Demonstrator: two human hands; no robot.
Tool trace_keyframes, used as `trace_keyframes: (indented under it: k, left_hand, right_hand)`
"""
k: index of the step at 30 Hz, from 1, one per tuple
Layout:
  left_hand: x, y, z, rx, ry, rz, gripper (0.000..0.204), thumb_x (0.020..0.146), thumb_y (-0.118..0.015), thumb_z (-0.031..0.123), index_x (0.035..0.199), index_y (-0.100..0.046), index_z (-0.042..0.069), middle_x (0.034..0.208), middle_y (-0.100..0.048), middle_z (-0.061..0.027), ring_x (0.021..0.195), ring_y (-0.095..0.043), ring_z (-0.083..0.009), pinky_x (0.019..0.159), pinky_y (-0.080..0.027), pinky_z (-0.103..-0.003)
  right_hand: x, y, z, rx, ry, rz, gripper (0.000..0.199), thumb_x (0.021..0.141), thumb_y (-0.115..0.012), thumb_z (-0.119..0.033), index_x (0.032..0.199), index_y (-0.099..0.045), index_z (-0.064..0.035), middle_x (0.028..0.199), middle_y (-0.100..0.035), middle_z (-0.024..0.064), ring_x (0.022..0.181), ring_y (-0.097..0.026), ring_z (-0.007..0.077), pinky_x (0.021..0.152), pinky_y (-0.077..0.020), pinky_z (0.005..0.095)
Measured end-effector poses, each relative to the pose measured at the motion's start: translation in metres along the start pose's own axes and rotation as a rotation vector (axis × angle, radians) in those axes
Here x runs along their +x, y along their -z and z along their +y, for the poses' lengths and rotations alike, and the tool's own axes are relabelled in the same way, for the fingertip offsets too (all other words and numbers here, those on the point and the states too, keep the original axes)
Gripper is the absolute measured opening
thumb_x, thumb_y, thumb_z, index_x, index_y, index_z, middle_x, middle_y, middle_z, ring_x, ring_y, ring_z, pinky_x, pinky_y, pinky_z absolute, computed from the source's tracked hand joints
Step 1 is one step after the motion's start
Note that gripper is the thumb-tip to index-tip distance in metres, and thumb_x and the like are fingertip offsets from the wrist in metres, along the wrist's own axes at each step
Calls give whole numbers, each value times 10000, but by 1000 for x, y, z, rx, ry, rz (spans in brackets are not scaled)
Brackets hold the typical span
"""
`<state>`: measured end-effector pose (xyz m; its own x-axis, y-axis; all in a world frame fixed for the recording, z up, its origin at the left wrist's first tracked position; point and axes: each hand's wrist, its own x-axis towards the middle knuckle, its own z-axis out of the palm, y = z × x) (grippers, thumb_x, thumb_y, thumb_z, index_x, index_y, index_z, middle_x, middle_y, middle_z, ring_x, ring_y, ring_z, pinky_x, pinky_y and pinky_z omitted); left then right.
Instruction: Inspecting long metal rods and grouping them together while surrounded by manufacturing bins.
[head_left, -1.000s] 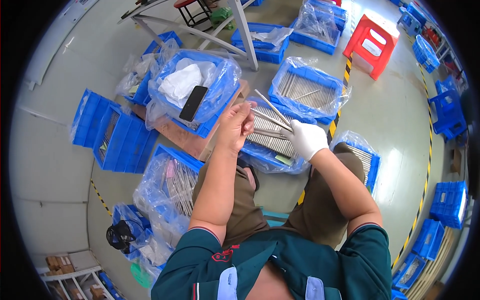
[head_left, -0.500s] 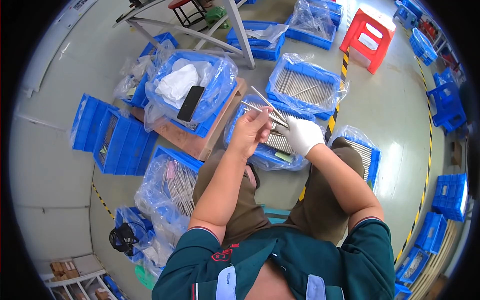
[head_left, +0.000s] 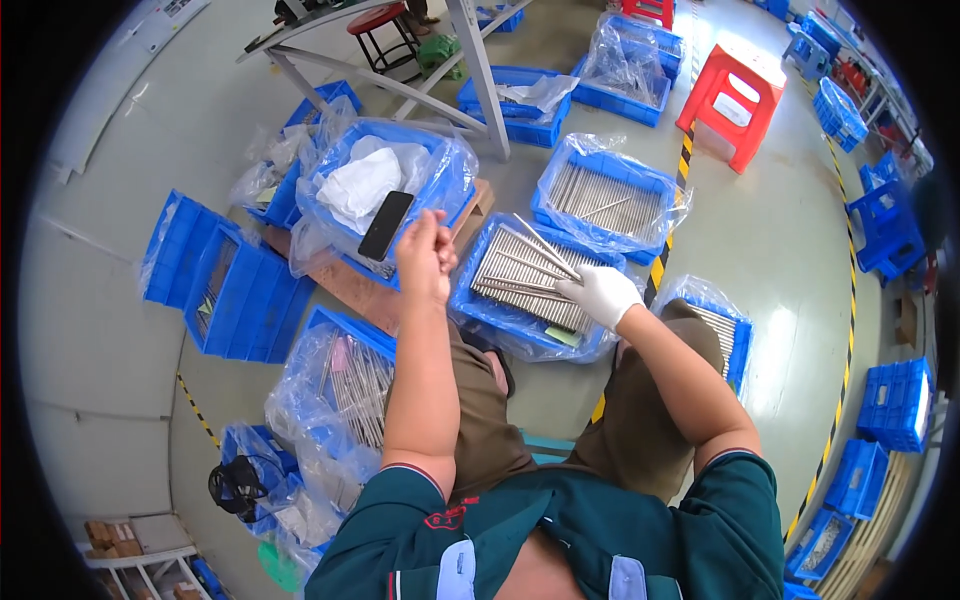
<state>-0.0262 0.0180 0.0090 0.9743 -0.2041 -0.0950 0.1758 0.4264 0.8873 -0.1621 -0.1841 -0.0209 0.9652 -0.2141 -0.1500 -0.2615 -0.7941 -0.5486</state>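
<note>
My right hand, in a white glove, is closed round several thin metal rods that fan out toward the upper left. Below them, a blue crate lined with clear plastic holds a row of similar rods and a pale green slip. My bare left hand is up beside a black phone, its fingers curled together. Whether anything sits inside those fingers is hidden. The phone rests on a plastic-lined crate with crumpled white material in it.
Beyond the near crate stands another crate of rods. More rods fill a crate by my right knee and a bagged one at left. Blue crates lean further left. A red stool stands past striped floor tape.
My left hand has come away from the rods and moved left toward the phone. The right hand keeps the rods, now lower over the crate. The view has tilted slightly up.
</note>
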Motion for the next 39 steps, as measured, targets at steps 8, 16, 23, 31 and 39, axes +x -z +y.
trace_keyframes:
  k: [8,16,23,31,39]
  left_hand:
    - [8,18,-49,-293,238,-6,299,916,-498,388,921,-570,98,835,-629,-66,721,-603,-199,602,-482,-324]
    - [-52,-50,-101,-551,751,-109,345,961,-354,424,1062,-531,146,1095,-596,-64,1057,-544,-231,883,-424,-448]
    - [-46,-72,-101,-918,555,-382,399,969,-353,340,1196,-489,42,1174,-555,-133,1113,-523,-256,988,-396,-394]
    - [-42,-51,-113,-571,932,-251,389,953,-400,369,852,-549,24,707,-581,-97,521,-540,-171,469,-442,-291]
    - [-5,-22,-66,338,26,-130,310,842,-628,307,853,-603,-2,626,-583,-57,468,-516,-118,427,-405,-252]
  right_hand:
    - [-3,15,3,1879,44,-638,247,915,-521,-301,994,-521,-67,614,-431,-25,433,-337,58,392,-270,205]
    - [2,13,-30,1731,145,-244,240,856,-620,-217,956,-512,-27,690,-531,48,566,-529,158,526,-445,272]
    - [7,15,-50,1456,218,160,311,791,-647,-42,1058,-497,15,819,-589,99,725,-595,196,685,-500,327]
    - [27,54,-34,1495,378,395,375,820,-628,-97,1135,-454,12,855,-579,99,741,-597,217,722,-497,359]
    - [21,48,22,1950,-36,-64,383,919,-488,-377,967,-554,-3,957,-597,161,895,-582,308,900,-442,487]
